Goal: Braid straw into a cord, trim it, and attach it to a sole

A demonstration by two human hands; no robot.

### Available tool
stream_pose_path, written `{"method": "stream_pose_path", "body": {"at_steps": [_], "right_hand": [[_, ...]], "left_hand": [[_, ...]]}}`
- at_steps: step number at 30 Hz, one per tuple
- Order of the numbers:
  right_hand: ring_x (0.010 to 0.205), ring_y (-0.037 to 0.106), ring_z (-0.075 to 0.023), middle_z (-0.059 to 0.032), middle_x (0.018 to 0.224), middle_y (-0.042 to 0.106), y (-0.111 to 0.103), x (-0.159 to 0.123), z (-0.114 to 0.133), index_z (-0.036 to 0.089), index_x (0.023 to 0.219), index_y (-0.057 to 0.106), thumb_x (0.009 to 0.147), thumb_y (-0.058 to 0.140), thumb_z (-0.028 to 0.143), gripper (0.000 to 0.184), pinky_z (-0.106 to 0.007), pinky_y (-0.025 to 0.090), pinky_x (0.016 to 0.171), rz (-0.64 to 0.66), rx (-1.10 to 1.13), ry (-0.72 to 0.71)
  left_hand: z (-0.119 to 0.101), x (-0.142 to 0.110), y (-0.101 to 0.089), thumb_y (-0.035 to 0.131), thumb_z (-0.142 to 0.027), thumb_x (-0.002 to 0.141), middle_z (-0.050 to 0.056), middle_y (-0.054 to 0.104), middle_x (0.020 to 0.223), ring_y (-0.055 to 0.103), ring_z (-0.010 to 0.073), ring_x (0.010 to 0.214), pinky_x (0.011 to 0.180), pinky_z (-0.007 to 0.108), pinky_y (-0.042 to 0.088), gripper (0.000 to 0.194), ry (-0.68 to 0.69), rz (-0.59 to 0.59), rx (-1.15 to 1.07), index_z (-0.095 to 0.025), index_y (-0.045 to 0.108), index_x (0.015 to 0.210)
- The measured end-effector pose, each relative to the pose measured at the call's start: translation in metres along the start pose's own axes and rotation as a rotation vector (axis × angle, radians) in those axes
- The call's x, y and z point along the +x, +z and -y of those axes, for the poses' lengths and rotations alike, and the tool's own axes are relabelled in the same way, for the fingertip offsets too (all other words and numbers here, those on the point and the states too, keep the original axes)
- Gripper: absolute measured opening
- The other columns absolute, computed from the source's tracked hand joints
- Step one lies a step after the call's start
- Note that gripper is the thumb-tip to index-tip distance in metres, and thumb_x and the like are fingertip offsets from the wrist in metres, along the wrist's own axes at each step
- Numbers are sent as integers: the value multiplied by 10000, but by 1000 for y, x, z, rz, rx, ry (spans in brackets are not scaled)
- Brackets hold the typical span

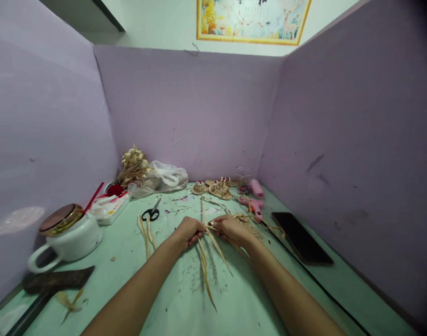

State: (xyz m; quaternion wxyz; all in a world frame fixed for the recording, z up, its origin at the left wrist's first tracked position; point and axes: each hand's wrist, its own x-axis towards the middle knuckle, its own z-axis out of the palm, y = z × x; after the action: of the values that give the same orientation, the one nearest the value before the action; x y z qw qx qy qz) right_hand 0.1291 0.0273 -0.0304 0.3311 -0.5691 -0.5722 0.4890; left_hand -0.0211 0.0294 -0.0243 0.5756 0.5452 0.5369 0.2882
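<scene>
Over the middle of the green table, my left hand [189,231] pinches pale dry straw strands [204,268] where they meet. Close beside it, my right hand [232,229] is closed on the same bunch, thumb and fingers pressed together. Loose ends hang toward me, and a thin length [202,208] runs away from the fingers to the back. A coil of straw braid [251,227] lies partly behind my right hand. More loose straw strips [143,235] rest left of my left forearm, beside black-handled scissors [151,213]. The exact crossing of the strands is hidden by my fingers.
Small woven straw hats [219,189] sit at the back. A pink glue gun [253,205] with a black cable and a phone [302,238] are at right. Leftward stand a white mug [73,240] with a lidded jar on it, a box [111,208] and a hammer [57,280].
</scene>
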Motion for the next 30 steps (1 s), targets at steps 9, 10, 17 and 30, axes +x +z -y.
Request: {"method": "stream_pose_path", "body": {"at_steps": [9,10,17,30], "right_hand": [[337,436,-87,37,374,497,16,2,1,160,513,521,608,524,149,96,-192,341,358,-115,63,58],[335,436,-86,37,377,500,16,0,3,159,514,518,616,514,150,102,-192,347,359,-102,73,63],[325,385,-60,27,376,485,8,-5,7,135,490,526,618,505,160,132,-170,270,324,-11,93,71],[298,279,-42,56,306,363,10,-1,6,145,401,480,534,529,99,148,-192,188,321,-81,-10,134]], "left_hand": [[1,2,2,500,-216,587,-61,326,299,219,31,238,266,186,116,194,22,0,24,-149,424,422],[1,2,2,502,-218,585,-62,318,291,216,32,236,266,186,116,196,22,0,27,-149,424,419],[2,2,1,482,-197,577,-62,308,274,206,34,232,275,187,117,175,18,1,36,-145,438,416],[4,3,5,508,-191,562,-45,384,338,243,34,260,287,186,143,134,27,-41,89,-132,469,448]]}}
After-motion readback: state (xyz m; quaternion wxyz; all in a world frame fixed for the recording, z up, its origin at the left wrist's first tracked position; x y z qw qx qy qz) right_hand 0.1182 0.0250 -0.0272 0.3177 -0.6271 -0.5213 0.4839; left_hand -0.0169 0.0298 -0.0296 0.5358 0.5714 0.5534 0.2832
